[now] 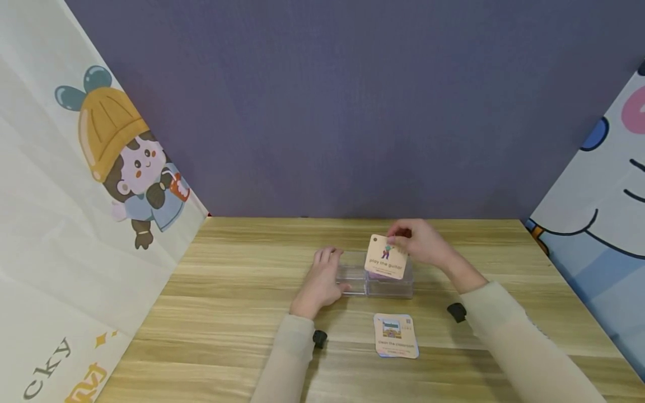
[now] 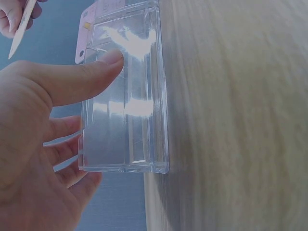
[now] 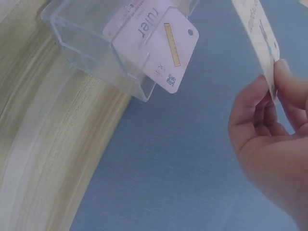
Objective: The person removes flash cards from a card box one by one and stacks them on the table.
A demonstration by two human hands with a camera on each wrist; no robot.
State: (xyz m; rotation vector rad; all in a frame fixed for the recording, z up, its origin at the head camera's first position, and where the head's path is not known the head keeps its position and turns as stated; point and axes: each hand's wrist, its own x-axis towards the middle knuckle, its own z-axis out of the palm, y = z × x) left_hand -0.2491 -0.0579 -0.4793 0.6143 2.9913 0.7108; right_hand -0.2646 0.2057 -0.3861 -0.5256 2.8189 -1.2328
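Note:
A clear plastic box (image 1: pixel 353 285) with compartments stands on the table. My left hand (image 1: pixel 324 277) holds it at its left end, the thumb (image 2: pixel 91 77) on the near wall and the fingers around the far side. Above the box's right half, my right hand (image 1: pixel 420 243) pinches a cream flashcard (image 1: pixel 386 257) reading "play the guitar" by its edge. A pink flashcard (image 3: pixel 168 50) with a ruler picture leans in the box's right compartment, its top sticking out. In front of the box lies a small stack of flashcards (image 1: pixel 396 336), "clean the classroom" on top.
The wooden table (image 1: pixel 227 313) ends at a blue-grey panel (image 1: pixel 302 112) behind the box. A printed white panel (image 1: pixel 60 235) borders the left side, another printed panel (image 1: pixel 604 224) the right. Black wrist mounts (image 1: pixel 456 312) show by both sleeves.

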